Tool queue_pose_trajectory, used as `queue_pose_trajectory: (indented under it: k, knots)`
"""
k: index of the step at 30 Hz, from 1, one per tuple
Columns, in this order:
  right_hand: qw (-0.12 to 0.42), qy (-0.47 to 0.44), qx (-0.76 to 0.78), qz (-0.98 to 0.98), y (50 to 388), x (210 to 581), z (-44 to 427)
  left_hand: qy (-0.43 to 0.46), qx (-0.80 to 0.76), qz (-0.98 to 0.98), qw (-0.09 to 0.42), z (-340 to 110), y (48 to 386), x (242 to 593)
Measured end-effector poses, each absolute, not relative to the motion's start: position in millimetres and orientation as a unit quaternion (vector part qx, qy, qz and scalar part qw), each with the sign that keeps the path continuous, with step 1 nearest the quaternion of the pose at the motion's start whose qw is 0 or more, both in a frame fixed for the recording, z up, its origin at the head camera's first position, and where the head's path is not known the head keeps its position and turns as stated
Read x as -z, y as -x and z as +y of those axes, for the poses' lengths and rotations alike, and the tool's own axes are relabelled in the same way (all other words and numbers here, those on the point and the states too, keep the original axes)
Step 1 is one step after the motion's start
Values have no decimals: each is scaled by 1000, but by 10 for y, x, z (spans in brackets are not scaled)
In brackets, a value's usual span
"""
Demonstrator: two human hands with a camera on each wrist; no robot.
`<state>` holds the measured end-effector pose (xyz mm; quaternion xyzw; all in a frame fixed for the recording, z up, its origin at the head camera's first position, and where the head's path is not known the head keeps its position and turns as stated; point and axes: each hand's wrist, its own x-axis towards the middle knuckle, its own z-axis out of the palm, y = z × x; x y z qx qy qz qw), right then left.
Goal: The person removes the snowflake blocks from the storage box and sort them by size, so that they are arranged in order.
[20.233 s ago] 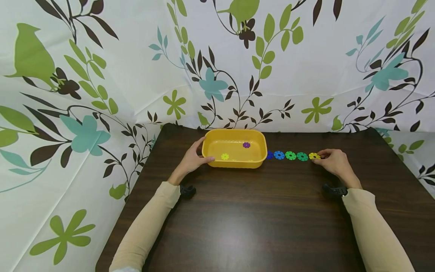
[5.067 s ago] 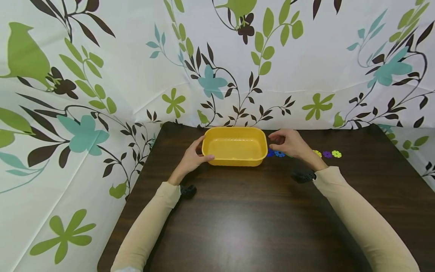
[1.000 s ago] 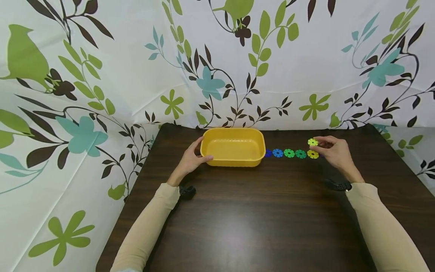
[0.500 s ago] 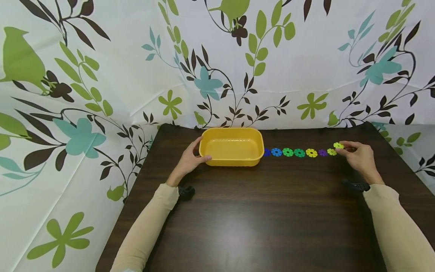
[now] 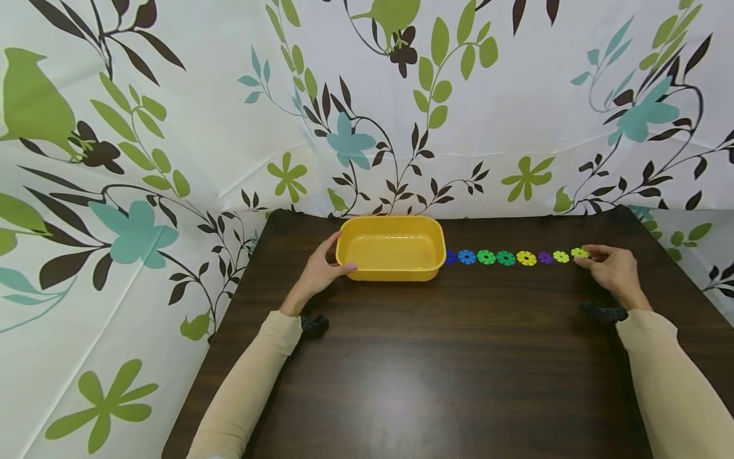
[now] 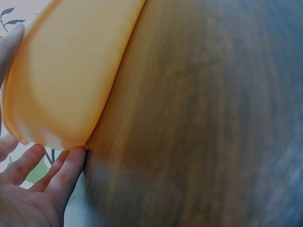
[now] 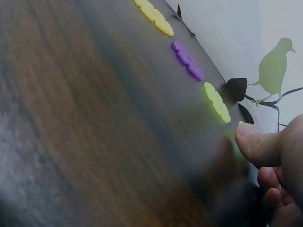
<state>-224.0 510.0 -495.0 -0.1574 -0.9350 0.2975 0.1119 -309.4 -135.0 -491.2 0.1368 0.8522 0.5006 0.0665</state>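
My left hand (image 5: pixel 323 268) grips the left end of a yellow plastic tub (image 5: pixel 395 275), its thumb over the front rim. In the left wrist view the fingertips (image 6: pixel 75 153) touch the end wall of the tub. My right hand (image 5: pixel 616 271) pinches a lime-yellow flower-shaped disc (image 5: pixel 580 253) between thumb and fingers at the right end of a row of discs. Just left of it lie a lime disc (image 5: pixel 561 257), a purple disc (image 5: pixel 545 257) and a yellow disc (image 5: pixel 526 258). In the right wrist view the thumb (image 7: pixel 260 146) covers nearly all of the held disc.
Toward the tub, the row continues with a dark green disc (image 5: pixel 506 258), a green disc (image 5: pixel 486 257), a light blue disc (image 5: pixel 467 257) and a dark blue disc (image 5: pixel 452 257) beside the tub wall. A patterned cloth (image 5: pixel 487 185) hangs behind the dark wooden table (image 5: pixel 401 357).
The tub has been emptied of its purple and lime discs, now in the row. Over the last second my right hand carried another lime disc rightward and lowered it to the row's end.
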Motion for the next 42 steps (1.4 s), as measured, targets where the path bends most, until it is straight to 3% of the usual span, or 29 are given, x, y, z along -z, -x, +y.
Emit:
queue_pose_trajectory:
  k: [14, 25, 34, 42]
  knots:
    - [26, 176, -313, -933, 2271, 4844, 5088, -136, -496, 855, 68, -1348, 3098, 4920]
    - [0, 173, -323, -930, 2299, 4811, 5111, -142, -501, 851, 65, -1358, 3092, 4917]
    - [62, 159, -307, -936, 2280, 4741, 5057, -145, -506, 848, 66, -1350, 3104, 4935]
    - [96, 74, -315, -941, 2377, 4398, 4522, -140, -510, 846, 62, -1350, 3098, 4927]
